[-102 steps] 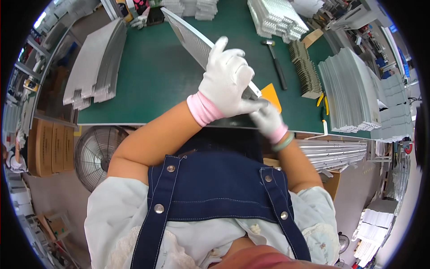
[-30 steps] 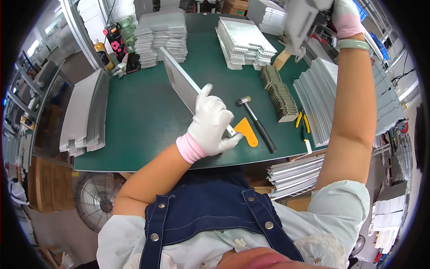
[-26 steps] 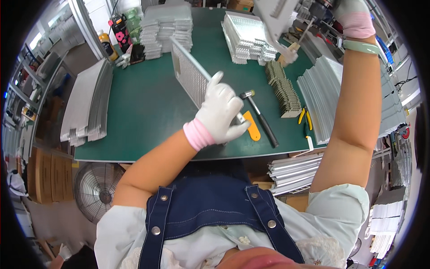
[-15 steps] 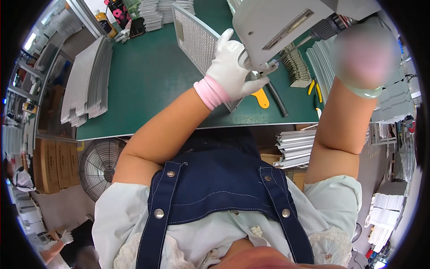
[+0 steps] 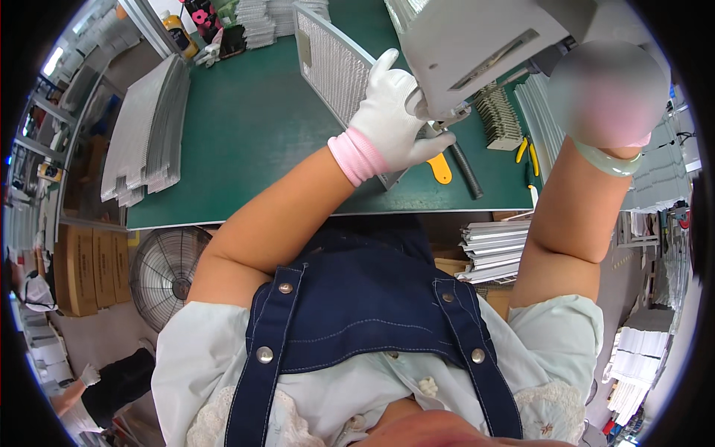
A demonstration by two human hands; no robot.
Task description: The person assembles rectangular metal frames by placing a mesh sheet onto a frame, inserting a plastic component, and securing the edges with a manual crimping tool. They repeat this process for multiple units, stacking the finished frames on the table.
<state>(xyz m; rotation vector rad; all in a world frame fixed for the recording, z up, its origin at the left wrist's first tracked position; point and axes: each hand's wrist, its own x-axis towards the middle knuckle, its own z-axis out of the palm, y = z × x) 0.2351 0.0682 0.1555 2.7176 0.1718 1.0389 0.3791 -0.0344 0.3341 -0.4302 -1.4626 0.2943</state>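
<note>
My left hand [image 5: 391, 112], in a white glove with a pink cuff, grips the near edge of a silver mesh filter panel [image 5: 328, 63] that stands tilted on the green table [image 5: 246, 127]. My right hand [image 5: 607, 93] is raised close to the camera and blurred. It holds a light grey metal panel [image 5: 477, 45] above the table, its lower corner just over my left hand's fingers. A pale green bangle [image 5: 611, 160] sits on my right wrist.
A hammer [image 5: 463, 153], an orange scraper [image 5: 441, 168] and yellow-handled pliers [image 5: 526, 153] lie near the table's front edge. Stacked metal panels [image 5: 145, 130] lie at the left, more stacks at the back and right. A fan [image 5: 167, 272], cardboard boxes [image 5: 89, 268] and another person [image 5: 97, 380] are below left.
My right hand has brought the grey panel from high at the upper right down toward the middle, close over my left hand. My left hand has stayed on the mesh filter.
</note>
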